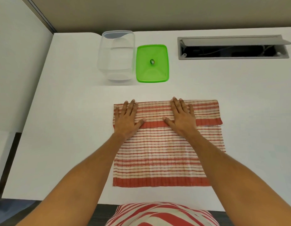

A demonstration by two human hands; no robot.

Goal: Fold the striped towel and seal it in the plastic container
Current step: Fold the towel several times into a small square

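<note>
The red-and-cream striped towel (164, 154) lies flat on the white table, its far edge folded over toward me into a narrow band. My left hand (127, 119) presses flat on the left end of that folded band, fingers straight. My right hand (182, 117) presses flat near the band's middle, fingers straight too. Behind the towel stands the clear plastic container (116, 56), open and empty. Its green lid (152, 63) lies flat on the table just right of it.
A grey cable hatch (232, 47) with its flap raised sits in the table (68, 128) at the back right. A white partition runs along the left. Another striped cloth (161, 214) shows at the bottom, by the table's near edge.
</note>
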